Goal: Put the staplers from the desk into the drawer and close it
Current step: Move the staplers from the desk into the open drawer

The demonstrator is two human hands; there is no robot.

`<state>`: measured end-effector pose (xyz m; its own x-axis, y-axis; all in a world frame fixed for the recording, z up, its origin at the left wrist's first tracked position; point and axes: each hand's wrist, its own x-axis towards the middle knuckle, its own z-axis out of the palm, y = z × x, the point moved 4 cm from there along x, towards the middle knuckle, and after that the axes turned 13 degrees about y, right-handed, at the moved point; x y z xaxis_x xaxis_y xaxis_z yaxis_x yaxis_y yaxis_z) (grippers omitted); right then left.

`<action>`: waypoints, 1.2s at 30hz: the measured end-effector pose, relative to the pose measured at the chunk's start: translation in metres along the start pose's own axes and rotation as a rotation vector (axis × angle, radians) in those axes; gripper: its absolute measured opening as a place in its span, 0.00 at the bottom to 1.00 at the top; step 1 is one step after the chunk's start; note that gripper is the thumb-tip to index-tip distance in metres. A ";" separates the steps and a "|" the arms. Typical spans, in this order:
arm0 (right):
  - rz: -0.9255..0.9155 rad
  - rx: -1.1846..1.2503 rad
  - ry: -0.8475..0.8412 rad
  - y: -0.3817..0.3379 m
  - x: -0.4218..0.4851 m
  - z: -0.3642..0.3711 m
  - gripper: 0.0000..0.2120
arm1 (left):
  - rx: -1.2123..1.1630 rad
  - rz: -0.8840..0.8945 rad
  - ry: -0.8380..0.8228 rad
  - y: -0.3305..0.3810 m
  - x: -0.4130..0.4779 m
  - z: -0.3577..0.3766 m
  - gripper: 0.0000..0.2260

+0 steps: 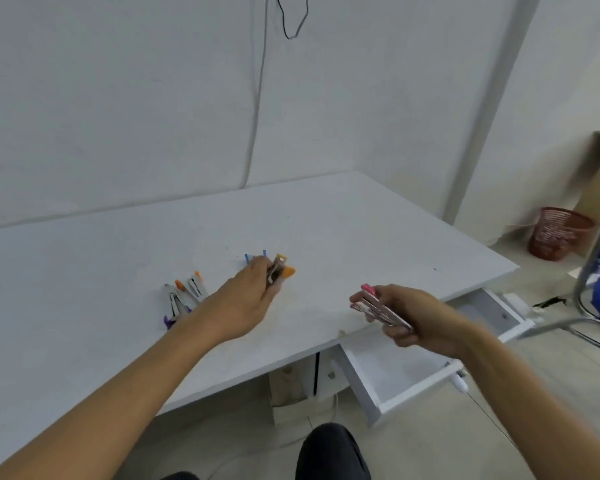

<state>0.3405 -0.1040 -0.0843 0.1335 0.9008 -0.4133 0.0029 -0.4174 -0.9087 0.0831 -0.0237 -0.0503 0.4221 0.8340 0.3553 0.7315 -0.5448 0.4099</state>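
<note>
On the white laminate counter [84, 271], a small purple-tipped metal stapler [174, 311] and two orange-tipped ones [192, 287] lie loose at the left, just beside the person's left forearm; a blue-tipped stapler [253, 257] peeks out behind the knuckles. The left hand [248, 299] is curled closed around an orange-tipped metal stapler [280, 270], lifted or just leaving the surface, motion blur making that hard to tell. Further right, the right hand [409, 315] grips a pink-tipped stapler [378, 306] near the counter's edge, above the open white drawer [413, 386], which appears bare where visible. Risks from here: the reaching forearm could sweep the loose staplers off the counter; a stapler released too early could strike the drawer's rim and fall to the floor; staplers left standing proud could jam the drawer when it is pushed shut
</note>
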 end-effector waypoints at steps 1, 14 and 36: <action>0.014 -0.082 -0.042 0.003 -0.007 -0.013 0.19 | -0.107 -0.045 -0.017 0.015 -0.002 0.000 0.09; -0.228 -1.103 0.346 0.058 0.037 -0.080 0.23 | -0.517 -0.510 -0.726 0.136 -0.043 0.155 0.14; -0.465 -0.585 0.422 -0.026 0.006 -0.013 0.11 | -0.727 -0.417 -0.562 0.082 -0.045 0.085 0.17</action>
<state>0.3539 -0.0892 -0.0626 0.3490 0.9242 0.1552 0.6441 -0.1163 -0.7561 0.1693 -0.0984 -0.1042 0.5354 0.7879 -0.3041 0.4533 0.0358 0.8907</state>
